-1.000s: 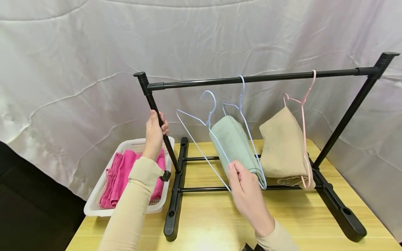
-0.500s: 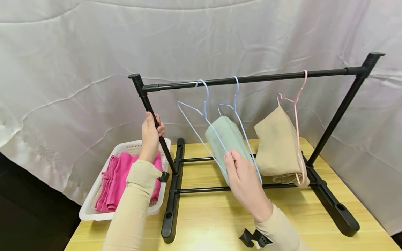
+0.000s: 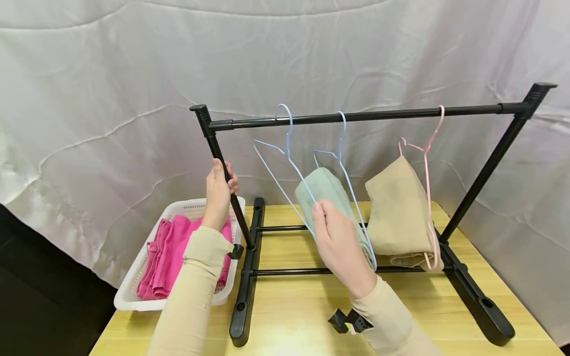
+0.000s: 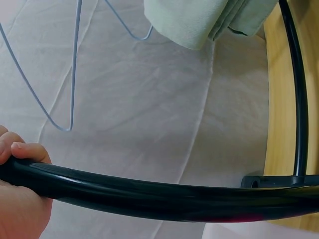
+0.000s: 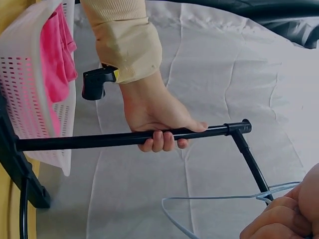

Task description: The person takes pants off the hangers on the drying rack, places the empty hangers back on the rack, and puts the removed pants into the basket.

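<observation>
- Item: a blue hanger (image 3: 288, 151), held at its near end, left of the green cloth (image 3: 322, 185) on a second blue hanger (image 3: 352, 188).
- Hook: level with the top bar (image 3: 307, 119) of the rack; whether it bears there, I cannot tell.
- Right grip (image 3: 340, 242): fingers curled round the blue hanger's wire.
- Left grip (image 3: 218, 193): wrapped round the rack's left post (image 3: 240, 217).
- Handling, as judged: light, thin, stiff with slight spring, not fragile; the smooth wire may twist between the fingers.
- Hold, as judged: the near end gives reach but poor steering of the hook; the neck would control it better.
- Rack, as judged: light tubing, liable to shift if knocked; the left hold should steady it.
</observation>
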`<move>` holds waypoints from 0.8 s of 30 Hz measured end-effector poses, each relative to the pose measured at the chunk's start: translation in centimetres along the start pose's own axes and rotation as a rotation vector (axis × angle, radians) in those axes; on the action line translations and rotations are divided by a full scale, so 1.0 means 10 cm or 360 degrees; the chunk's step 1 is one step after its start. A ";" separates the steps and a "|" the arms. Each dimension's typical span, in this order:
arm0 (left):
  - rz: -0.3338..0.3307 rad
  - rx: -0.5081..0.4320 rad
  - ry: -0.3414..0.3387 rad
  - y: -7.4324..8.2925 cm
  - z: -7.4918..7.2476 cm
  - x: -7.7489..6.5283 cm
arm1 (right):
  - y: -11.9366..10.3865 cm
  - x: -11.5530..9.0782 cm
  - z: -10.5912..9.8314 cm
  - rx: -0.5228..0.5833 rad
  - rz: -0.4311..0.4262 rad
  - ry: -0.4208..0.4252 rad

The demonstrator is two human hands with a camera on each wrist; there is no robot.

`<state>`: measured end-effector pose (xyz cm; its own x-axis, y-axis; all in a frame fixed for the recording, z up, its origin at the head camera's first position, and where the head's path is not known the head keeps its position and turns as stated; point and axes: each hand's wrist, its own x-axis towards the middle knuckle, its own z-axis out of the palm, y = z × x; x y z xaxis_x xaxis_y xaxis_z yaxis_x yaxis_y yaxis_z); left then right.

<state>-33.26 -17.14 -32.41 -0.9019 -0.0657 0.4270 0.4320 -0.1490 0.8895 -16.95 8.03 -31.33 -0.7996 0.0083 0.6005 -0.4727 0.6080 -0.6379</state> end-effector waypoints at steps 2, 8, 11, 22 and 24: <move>0.0001 0.0003 0.0000 0.00 0.00 0.00 | 0.00 0.02 0.03 0.0011 0.0012 0.0000; 0.0007 -0.0015 -0.0001 0.00 0.01 -0.01 | 0.02 0.08 0.11 0.0052 0.0059 -0.0034; 0.0005 -0.0013 0.0003 0.01 0.01 -0.01 | 0.04 0.10 0.16 0.0058 0.0077 -0.0062; 0.0007 -0.0010 -0.0001 0.02 0.01 0.00 | 0.07 0.04 0.26 0.0098 0.0141 -0.0120; 0.0004 -0.0013 -0.0001 0.02 0.00 0.00 | 0.07 0.04 0.28 0.0102 0.0149 -0.0131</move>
<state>-33.21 -17.16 -32.22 -0.9009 -0.0654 0.4292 0.4340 -0.1572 0.8871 -18.63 6.25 -32.82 -0.8676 -0.0040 0.4972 -0.4153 0.5558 -0.7201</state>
